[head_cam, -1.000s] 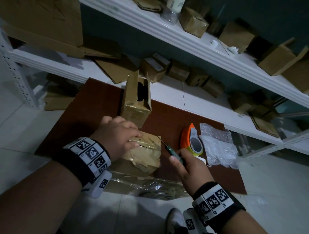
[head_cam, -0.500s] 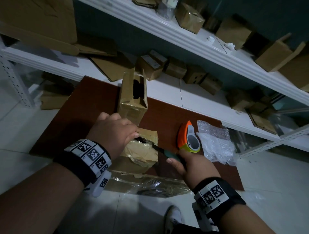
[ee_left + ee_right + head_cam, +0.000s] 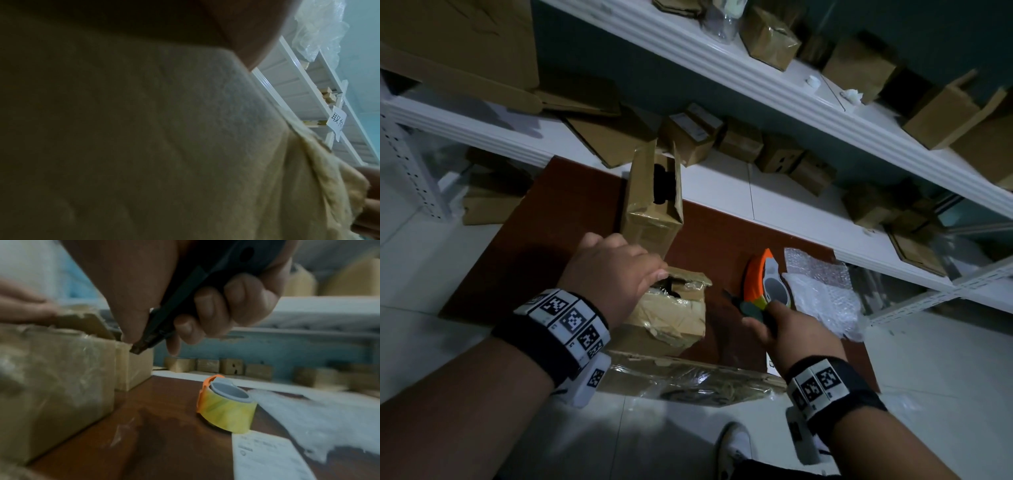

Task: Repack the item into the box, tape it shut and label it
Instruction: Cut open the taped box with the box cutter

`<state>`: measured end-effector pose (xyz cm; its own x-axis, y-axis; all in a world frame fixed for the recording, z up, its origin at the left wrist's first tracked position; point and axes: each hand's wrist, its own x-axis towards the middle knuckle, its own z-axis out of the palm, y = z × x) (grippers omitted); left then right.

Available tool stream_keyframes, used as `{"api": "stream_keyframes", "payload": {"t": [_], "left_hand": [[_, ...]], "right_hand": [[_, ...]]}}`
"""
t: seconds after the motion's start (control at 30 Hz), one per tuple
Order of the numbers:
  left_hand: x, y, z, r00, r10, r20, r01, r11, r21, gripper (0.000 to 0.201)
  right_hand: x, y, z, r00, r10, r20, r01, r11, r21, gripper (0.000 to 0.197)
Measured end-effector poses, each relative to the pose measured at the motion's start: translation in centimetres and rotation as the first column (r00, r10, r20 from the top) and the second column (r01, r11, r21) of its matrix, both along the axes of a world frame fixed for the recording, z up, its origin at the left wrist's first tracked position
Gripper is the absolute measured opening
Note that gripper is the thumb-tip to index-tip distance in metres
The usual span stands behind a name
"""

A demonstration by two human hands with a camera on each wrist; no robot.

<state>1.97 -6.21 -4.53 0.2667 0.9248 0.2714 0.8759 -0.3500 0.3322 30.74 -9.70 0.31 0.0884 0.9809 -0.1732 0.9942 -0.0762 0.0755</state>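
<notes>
A small cardboard box [image 3: 671,315] wrapped in wrinkled tape sits on the brown mat [image 3: 571,219]. Its top seam is slit and a flap stands slightly raised over a dark gap. My left hand [image 3: 619,270] clasps the box from above, fingers curled over the top edge [image 3: 24,305]. The box side [image 3: 144,129] fills the left wrist view. Just right of the box, my right hand [image 3: 756,318] grips a dark utility knife [image 3: 164,318], its tip clear of the cardboard. An orange tape dispenser [image 3: 226,405] with a yellowish roll stands beyond the knife. A white label sheet [image 3: 267,456] lies beside it.
A taller open box [image 3: 650,205] with something black inside stands behind the small one. Bubble wrap [image 3: 822,291] lies right of the dispenser. A flattened taped carton [image 3: 681,377] lies at the mat's near edge. White shelves [image 3: 722,68] hold several boxes. My shoe [image 3: 732,445] is below.
The knife has cut along the box's top seam and come out to the right, toward the tape dispenser. The flap now gapes. My left hand has stayed on the box.
</notes>
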Motion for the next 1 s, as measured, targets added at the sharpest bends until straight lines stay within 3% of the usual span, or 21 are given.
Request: {"api": "stream_keyframes", "payload": {"t": [0.07,0.13,0.23,0.4,0.53,0.67,0.8,1.0], "left_hand": [[0.1,0.0,0.0,1.0,0.005,-0.01,-0.005,1.0,-0.004,0.043],[0.2,0.1,0.1,0.999,0.026,-0.035,-0.026,0.999,-0.024,0.043],[0.2,0.2,0.4,0.996,0.032,-0.086,-0.041,0.993,-0.114,0.048],[0.1,-0.5,0.4,0.993,-0.02,-0.116,-0.002,0.982,-0.189,0.053],[0.4,-1.0,0.1,0.994,-0.009,-0.112,-0.011,0.985,-0.175,0.049],[0.7,-1.3,0.1,0.992,0.004,-0.122,-0.025,0.986,-0.165,0.048],[1.0,-1.5,0.6,0.994,0.028,-0.109,-0.046,0.985,-0.166,0.045],[1.6,-1.3,1.1,0.99,0.038,-0.135,-0.06,0.985,-0.163,0.042]], "right_hand": [[0.1,0.1,-0.1,0.998,-0.013,-0.055,0.013,1.0,0.002,0.046],[-0.1,0.4,-0.8,0.954,-0.096,-0.284,0.101,0.995,0.004,0.041],[-0.5,0.7,-2.4,0.764,-0.221,-0.606,0.262,0.965,-0.023,0.031],[-0.9,-0.4,-3.6,0.494,-0.16,-0.855,0.306,0.952,-0.001,0.008],[-0.9,-0.7,-4.4,0.286,-0.166,-0.944,0.333,0.941,-0.064,0.003],[-1.1,-0.5,-4.6,0.069,-0.219,-0.973,0.398,0.901,-0.175,0.017],[-0.8,-0.6,-5.5,-0.059,-0.28,-0.958,0.411,0.868,-0.279,0.017],[0.2,-0.1,-5.5,-0.166,-0.296,-0.941,0.42,0.842,-0.339,0.032]]}}
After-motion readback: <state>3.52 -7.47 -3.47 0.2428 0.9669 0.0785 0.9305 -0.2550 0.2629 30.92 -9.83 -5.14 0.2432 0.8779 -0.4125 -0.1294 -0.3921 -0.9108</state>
